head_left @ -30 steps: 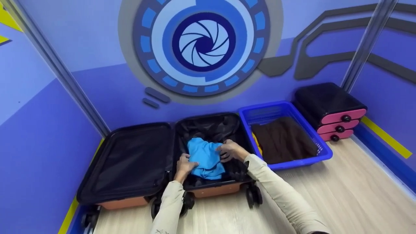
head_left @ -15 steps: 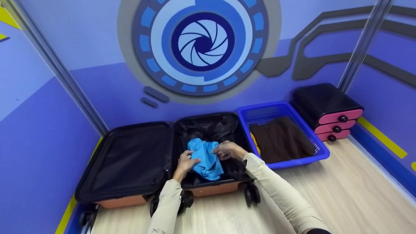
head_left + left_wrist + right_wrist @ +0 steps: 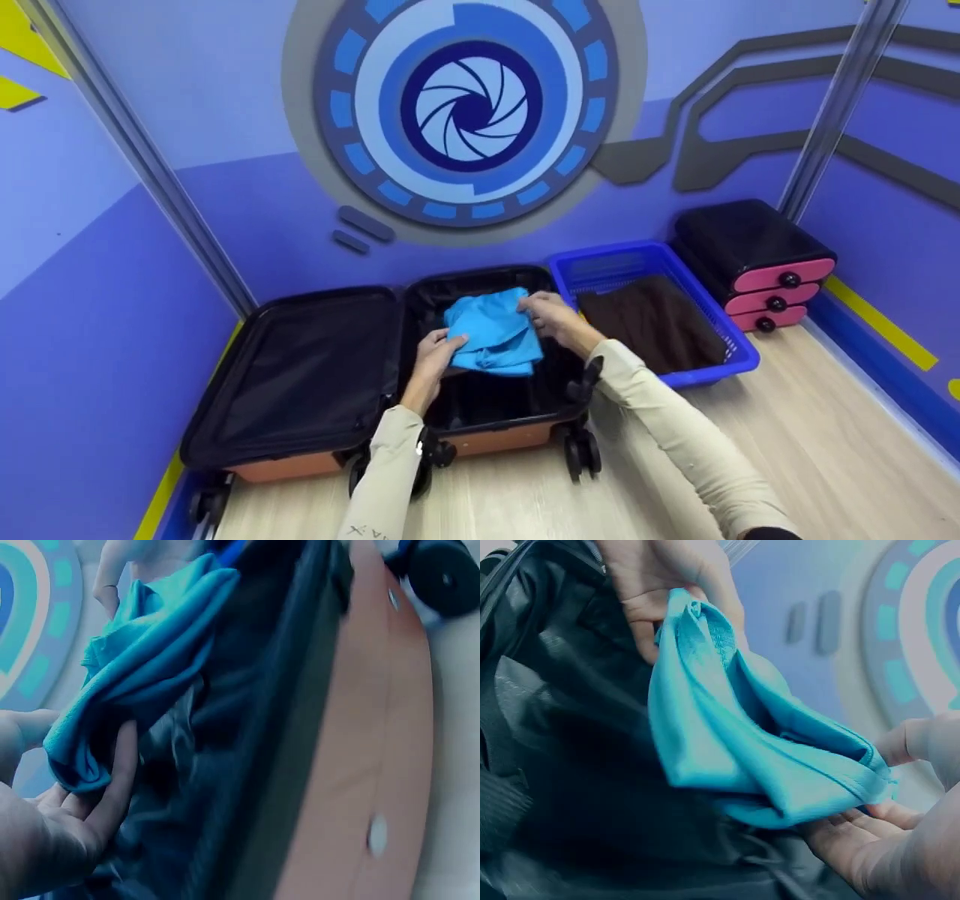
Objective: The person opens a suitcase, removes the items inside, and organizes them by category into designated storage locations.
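A folded light-blue cloth garment is held up between both hands, over the right half of an open suitcase. My left hand grips its left edge, thumb on top and fingers beneath. At the upper right corner my right hand pinches it. The right wrist view shows the cloth as several loose layers sagging between the hands, apart from the black lining below. In the left wrist view the fingers curl under a rolled fold. The garment's exact kind cannot be told.
The suitcase's other half, a black-lined lid, lies flat at the left. To the right stands a blue plastic basket with folded dark brown cloth in it. Beyond it is a black box with pink drawers. A patterned wall rises behind.
Both hands have lifted the blue garment up and away from the suitcase's floor, slightly to the right. It was bunched lower down and now spreads wider between the hands.
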Demonstrator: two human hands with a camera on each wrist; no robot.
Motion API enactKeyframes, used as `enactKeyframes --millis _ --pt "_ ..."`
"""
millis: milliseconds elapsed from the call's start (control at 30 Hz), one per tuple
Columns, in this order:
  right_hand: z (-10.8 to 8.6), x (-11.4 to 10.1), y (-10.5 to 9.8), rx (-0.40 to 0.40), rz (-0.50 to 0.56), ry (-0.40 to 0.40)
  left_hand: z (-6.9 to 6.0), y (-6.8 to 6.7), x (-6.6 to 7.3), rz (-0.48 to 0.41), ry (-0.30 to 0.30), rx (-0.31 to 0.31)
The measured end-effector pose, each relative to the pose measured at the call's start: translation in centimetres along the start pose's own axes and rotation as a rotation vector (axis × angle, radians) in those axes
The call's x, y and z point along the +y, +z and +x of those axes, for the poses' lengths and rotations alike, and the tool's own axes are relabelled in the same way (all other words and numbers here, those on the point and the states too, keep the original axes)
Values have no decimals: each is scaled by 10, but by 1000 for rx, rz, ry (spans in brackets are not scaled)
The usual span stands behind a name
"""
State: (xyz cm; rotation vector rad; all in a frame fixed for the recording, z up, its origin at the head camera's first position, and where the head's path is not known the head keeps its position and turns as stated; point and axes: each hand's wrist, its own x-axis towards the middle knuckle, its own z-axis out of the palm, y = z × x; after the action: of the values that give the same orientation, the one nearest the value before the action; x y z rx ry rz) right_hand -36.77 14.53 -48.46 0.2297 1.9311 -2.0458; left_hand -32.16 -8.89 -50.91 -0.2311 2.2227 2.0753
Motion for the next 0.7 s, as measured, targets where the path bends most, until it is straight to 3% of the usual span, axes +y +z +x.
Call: enactKeyframes --millis 133,333,600,700 --pt "-17 -18 -24 43 30 -98 -5 19 13 -63 16 -22" --pt "-43 -28 -64 102 35 -193 -9 50 33 -70 86 -106" --pt "-78 -34 -112 245 -43 -219 -14 94 45 -121 120 -280" --pt "-87 -35 -131 250 -20 -242 -16 113 44 -147 127 -349"
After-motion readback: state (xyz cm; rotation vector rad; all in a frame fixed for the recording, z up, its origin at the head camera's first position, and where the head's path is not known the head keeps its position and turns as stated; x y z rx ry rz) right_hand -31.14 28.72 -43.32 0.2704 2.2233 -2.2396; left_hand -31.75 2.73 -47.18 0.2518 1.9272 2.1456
